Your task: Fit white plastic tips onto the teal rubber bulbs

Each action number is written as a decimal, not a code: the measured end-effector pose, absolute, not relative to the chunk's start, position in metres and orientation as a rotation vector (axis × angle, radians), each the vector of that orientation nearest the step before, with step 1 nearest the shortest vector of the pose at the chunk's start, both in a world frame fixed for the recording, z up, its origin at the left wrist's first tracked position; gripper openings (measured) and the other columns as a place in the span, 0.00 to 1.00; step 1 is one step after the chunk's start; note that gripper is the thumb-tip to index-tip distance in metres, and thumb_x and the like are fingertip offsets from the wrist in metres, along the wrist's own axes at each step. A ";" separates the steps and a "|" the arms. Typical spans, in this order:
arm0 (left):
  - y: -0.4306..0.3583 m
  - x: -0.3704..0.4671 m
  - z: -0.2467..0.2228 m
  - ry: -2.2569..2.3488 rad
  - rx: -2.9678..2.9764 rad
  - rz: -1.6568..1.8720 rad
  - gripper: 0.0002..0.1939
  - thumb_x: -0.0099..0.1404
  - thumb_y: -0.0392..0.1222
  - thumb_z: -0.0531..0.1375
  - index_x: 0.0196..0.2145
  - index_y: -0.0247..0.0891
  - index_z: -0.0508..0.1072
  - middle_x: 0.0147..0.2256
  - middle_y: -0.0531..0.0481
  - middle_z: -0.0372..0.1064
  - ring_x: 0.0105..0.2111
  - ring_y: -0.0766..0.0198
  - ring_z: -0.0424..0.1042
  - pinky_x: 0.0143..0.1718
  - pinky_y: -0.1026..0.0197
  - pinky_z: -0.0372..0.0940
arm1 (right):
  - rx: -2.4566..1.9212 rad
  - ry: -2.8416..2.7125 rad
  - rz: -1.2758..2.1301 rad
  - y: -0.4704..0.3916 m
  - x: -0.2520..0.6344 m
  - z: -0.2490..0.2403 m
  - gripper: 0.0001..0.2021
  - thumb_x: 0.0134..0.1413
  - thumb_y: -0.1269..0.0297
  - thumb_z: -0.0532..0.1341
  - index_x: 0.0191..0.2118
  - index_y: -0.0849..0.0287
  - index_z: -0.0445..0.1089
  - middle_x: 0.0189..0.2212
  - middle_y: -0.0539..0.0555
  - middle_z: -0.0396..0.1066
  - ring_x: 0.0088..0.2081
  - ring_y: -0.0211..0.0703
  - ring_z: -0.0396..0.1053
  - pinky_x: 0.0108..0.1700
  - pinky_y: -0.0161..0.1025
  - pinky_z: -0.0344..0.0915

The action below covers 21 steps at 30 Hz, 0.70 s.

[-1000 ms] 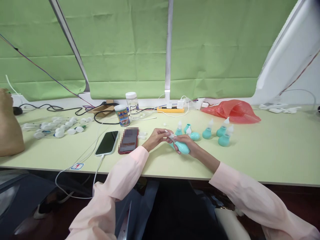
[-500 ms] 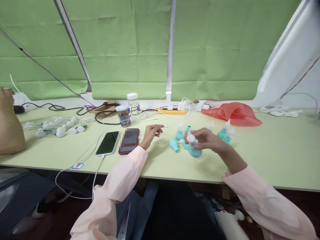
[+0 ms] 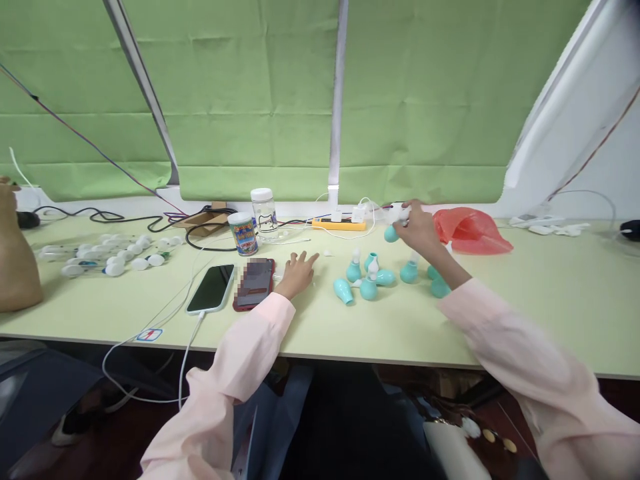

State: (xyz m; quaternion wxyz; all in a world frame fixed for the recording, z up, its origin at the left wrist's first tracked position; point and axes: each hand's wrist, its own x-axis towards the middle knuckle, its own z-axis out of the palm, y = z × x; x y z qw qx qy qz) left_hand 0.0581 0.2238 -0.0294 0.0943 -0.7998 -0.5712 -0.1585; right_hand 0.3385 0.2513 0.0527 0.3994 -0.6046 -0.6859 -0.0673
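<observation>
My right hand (image 3: 417, 230) is closed around the upper part of a teal nasal aspirator (image 3: 391, 233), raised above the far part of the table. Its nozzle is mostly hidden by my fingers. My left hand (image 3: 297, 275) lies on the table with fingers spread, holding nothing, just left of a small white tip (image 3: 327, 253). Between my hands stand aspirators with teal bulbs and clear nozzles, one at the front (image 3: 369, 288) and one farther right (image 3: 409, 271). A loose teal bulb (image 3: 343, 291) lies on its side. More aspirators (image 3: 440, 287) are partly hidden by my right forearm.
Left of my hand lie a red-cased phone (image 3: 254, 285) and a white-cased phone (image 3: 212, 289) on a cable. Behind them stand a labelled tub (image 3: 243, 234) and a clear jar (image 3: 265, 215). A power strip (image 3: 339, 225) and red plastic bag (image 3: 470, 231) lie along the back. Another person's arm (image 3: 19, 257) is at left.
My right hand has moved away from me and slightly right, lifting the nasal aspirator. My left hand has drawn back slightly from the white tip and spread its fingers on the table.
</observation>
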 end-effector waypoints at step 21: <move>0.229 0.006 0.000 -1.933 -2.478 0.051 0.26 0.46 0.31 0.54 0.45 0.44 0.63 0.44 0.46 0.61 0.48 0.49 0.52 0.43 0.44 0.51 | -1.945 -1.931 -0.471 0.280 0.325 0.022 0.21 0.41 0.62 0.56 0.44 0.64 0.61 0.41 0.64 0.60 0.43 0.59 0.58 0.35 0.47 0.59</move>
